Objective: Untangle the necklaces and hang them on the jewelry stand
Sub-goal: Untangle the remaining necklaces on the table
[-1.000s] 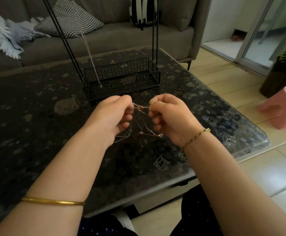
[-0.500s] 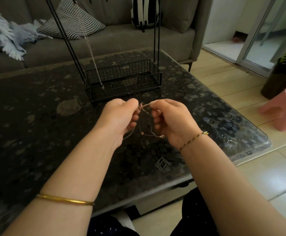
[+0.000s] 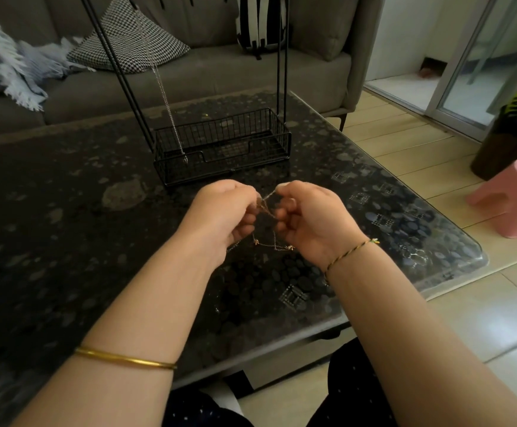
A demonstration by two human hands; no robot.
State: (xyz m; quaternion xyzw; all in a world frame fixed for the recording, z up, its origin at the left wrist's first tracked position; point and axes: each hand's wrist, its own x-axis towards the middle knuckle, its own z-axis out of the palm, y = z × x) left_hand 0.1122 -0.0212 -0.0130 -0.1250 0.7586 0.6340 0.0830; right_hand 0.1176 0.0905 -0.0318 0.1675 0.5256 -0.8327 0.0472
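A knot of thin gold and silver necklaces (image 3: 266, 208) stretches between my two hands above the dark table (image 3: 51, 241). My left hand (image 3: 223, 212) pinches one side of the tangle, and my right hand (image 3: 309, 217) pinches the other, fingertips close together. Loose loops with small gold charms (image 3: 274, 245) hang below the hands. Behind them stands the black wire jewelry stand (image 3: 223, 146) with a basket base and tall rods. One silver necklace (image 3: 165, 97) hangs from it, its end reaching the basket's front left corner.
A grey sofa (image 3: 220, 72) with a houndstooth cushion (image 3: 128, 38) and a fringed blanket (image 3: 11, 69) runs along the table's far side. To the right, past the table's glass edge, a pink stool (image 3: 509, 195) stands on the floor.
My hands have drawn closer together and lifted a little toward the stand. The hanging loops have bunched up between them.
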